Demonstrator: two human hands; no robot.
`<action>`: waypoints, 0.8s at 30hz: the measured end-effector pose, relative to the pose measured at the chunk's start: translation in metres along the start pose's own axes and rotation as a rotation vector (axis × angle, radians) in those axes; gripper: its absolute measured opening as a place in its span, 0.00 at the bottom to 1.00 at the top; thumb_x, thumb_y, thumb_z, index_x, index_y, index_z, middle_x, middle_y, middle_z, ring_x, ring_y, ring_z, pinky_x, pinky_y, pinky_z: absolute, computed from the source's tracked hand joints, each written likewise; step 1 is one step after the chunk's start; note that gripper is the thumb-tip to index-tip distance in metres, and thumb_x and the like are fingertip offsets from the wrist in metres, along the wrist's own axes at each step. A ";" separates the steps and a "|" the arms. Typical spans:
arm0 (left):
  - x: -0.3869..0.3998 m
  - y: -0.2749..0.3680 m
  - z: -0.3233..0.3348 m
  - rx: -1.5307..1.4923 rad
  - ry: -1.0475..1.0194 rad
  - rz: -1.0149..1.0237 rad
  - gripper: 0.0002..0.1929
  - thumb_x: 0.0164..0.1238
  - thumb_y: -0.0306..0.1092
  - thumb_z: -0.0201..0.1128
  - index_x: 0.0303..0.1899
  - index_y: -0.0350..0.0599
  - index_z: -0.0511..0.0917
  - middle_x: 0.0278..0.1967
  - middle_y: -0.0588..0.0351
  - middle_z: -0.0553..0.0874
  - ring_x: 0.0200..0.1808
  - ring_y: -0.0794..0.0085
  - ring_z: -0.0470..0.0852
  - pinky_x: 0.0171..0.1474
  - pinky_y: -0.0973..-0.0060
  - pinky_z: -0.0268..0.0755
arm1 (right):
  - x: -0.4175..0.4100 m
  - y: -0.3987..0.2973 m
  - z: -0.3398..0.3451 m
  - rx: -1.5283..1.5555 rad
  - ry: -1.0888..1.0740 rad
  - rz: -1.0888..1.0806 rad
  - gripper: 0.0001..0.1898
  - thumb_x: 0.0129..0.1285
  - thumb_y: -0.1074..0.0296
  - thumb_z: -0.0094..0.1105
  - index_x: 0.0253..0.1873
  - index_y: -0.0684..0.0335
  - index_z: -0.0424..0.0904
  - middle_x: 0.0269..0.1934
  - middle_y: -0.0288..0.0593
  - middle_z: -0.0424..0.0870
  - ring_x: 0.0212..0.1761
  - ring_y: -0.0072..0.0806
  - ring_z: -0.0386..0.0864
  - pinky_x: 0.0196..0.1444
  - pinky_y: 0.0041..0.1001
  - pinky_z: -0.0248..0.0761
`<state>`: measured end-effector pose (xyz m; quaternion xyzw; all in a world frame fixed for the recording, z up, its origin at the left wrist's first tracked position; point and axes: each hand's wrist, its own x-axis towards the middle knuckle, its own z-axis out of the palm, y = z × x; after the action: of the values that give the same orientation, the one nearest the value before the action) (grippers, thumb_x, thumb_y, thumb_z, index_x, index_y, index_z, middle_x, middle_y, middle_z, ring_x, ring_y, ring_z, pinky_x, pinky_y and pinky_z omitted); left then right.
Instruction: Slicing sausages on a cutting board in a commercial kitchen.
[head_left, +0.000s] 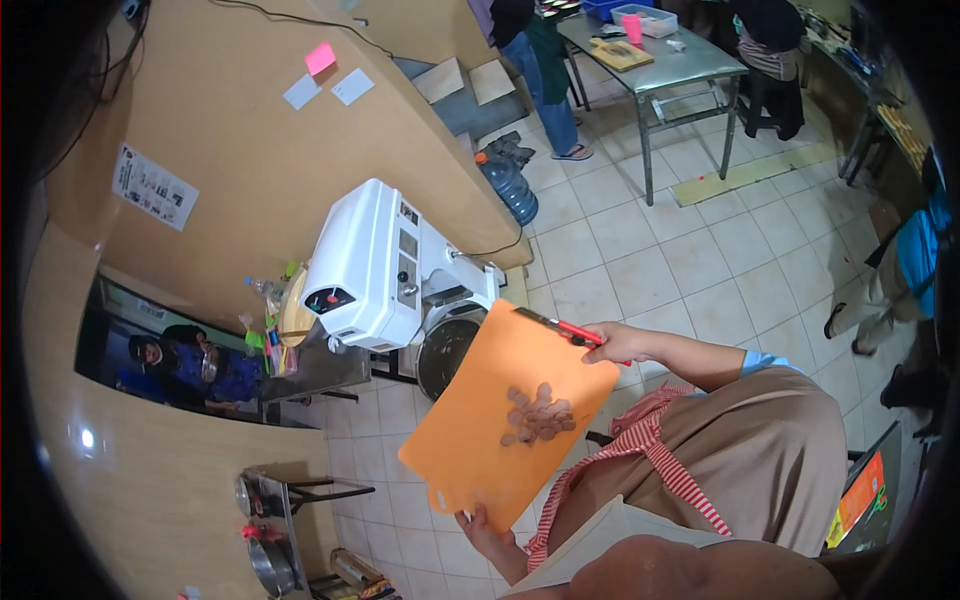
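Note:
A flexible orange cutting board (465, 442) is held out in front of me, tilted across the view. A loose heap of thin round slices, apparently sausage (538, 414), lies on its middle. My left hand (486, 529) grips the board's near edge, close to the corner with the handle slot. At the opposite edge my right hand (616, 343) holds the board together with a red-handled knife (577, 332). The knife lies along that edge, its dark blade pointing away from me. Just beyond the board, partly hidden by it, is a metal mixing bowl (448, 356).
A white stand mixer (360, 262) stands over the bowl, against the wall. Left of it is a metal table (330, 375); below, a shelf with pots (271, 568). A large water bottle (508, 189) lies by the wall corner. People stand near a steel table (694, 64) and at right.

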<state>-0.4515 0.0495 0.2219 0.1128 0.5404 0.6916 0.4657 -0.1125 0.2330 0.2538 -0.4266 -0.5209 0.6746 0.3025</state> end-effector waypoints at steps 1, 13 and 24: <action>0.007 0.000 0.006 0.120 -0.023 -0.043 0.29 0.64 0.19 0.52 0.66 0.44 0.56 0.57 0.44 0.71 0.55 0.56 0.75 0.54 0.59 0.74 | -0.005 0.007 -0.007 -0.078 0.076 -0.014 0.28 0.58 0.81 0.57 0.64 0.58 0.68 0.49 0.33 0.75 0.49 0.20 0.71 0.52 0.20 0.65; 0.077 -0.015 0.118 0.071 -0.443 -0.182 0.26 0.63 0.15 0.50 0.63 0.41 0.60 0.57 0.44 0.73 0.55 0.57 0.76 0.53 0.62 0.75 | -0.084 0.024 -0.047 0.254 0.524 0.022 0.26 0.56 0.84 0.58 0.61 0.63 0.70 0.44 0.34 0.77 0.43 0.19 0.75 0.46 0.19 0.70; 0.117 -0.084 0.341 0.210 -0.732 -0.267 0.25 0.61 0.15 0.51 0.62 0.39 0.63 0.56 0.47 0.75 0.53 0.61 0.79 0.54 0.67 0.74 | -0.116 0.005 -0.197 0.185 0.882 -0.065 0.28 0.56 0.81 0.58 0.63 0.61 0.67 0.43 0.32 0.76 0.33 0.15 0.72 0.32 0.17 0.66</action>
<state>-0.2459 0.3566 0.2431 0.3276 0.4163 0.4802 0.6991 0.1161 0.2200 0.2606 -0.6280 -0.2926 0.4623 0.5534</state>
